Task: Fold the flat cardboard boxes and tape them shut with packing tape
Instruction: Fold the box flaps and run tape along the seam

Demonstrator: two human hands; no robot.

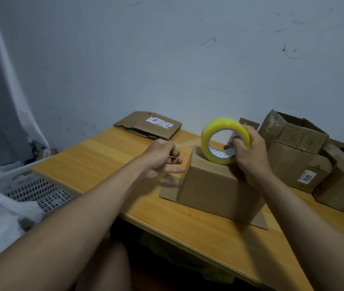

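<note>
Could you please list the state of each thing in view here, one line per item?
Tape roll: upright on edge on the box top, gripped by the right hand.
Left hand: beside the box, fingers loosely curled; whether it pinches tape is unclear.
Box: folded up, bottom flaps splayed on the table.
Flat cardboard: unfolded, lying at the table's far edge.
Boxes at right: assembled, piled together, topmost open.

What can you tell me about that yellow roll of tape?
The tape roll is a wide ring of glossy, see-through yellowish packing tape on a pale core with small print inside. It stands on edge on top of the folded cardboard box. The right hand grips it, fingers reaching through its hole.
</note>
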